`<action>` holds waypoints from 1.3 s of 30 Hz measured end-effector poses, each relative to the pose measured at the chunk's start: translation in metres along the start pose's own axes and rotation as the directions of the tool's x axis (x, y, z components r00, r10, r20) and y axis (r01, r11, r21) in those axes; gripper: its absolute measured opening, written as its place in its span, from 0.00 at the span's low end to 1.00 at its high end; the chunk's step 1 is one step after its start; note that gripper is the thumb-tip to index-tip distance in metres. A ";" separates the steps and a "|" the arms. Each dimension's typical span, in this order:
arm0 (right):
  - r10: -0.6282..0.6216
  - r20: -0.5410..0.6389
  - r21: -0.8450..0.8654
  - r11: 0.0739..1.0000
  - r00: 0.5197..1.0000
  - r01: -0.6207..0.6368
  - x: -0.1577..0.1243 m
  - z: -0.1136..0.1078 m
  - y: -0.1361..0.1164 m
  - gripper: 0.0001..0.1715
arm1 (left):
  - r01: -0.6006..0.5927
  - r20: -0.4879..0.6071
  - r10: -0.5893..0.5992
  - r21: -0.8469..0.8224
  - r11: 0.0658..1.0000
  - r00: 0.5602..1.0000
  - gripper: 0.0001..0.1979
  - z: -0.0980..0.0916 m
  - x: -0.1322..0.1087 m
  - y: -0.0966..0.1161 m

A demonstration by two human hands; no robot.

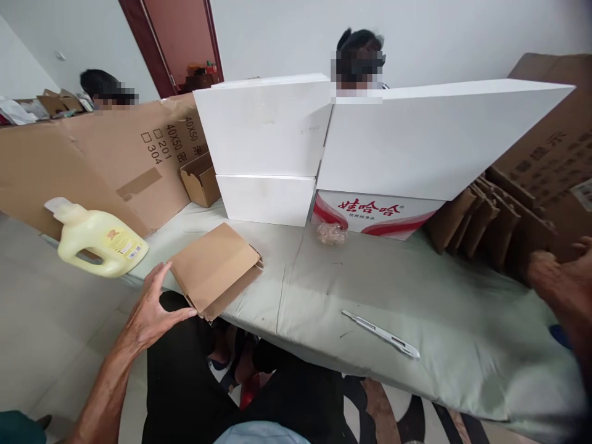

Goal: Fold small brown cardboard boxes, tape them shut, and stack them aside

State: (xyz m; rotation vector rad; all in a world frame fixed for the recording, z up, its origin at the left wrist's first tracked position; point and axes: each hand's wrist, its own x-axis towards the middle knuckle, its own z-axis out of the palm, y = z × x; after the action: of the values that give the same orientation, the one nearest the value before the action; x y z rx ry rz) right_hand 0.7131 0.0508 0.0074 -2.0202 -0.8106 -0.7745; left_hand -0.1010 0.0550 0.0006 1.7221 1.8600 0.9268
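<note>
My left hand point(150, 311) rests at the near left edge of a flat folded brown cardboard box point(213, 268), fingers spread and touching it, holding nothing. The box lies on the pale green cloth-covered table point(370, 290). My right hand point(562, 280) reaches to the far right, at a row of flat cardboard pieces point(490, 222) standing on edge; its fingers curl around one, partly cut off by the frame edge. A silver utility knife point(382, 334) lies on the cloth between my hands.
A yellow detergent bottle point(99, 242) lies at the table's left end. White boards point(416, 142) and a red-printed carton point(374, 214) stand at the back, with a small open box point(201, 179). Large brown cartons flank both sides. Two people sit behind.
</note>
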 end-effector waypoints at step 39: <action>-0.410 0.811 0.585 0.556 0.418 -0.590 -0.297 -0.089 -0.214 0.28 | -0.392 0.173 0.493 -0.412 0.823 0.853 0.45 0.070 0.027 0.047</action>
State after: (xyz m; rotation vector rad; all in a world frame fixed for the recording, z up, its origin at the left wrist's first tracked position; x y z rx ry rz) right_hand 0.3491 -0.0033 -0.0757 -1.3450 -1.2868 0.9401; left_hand -0.0219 0.0938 -0.0092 1.9588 1.0372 1.0599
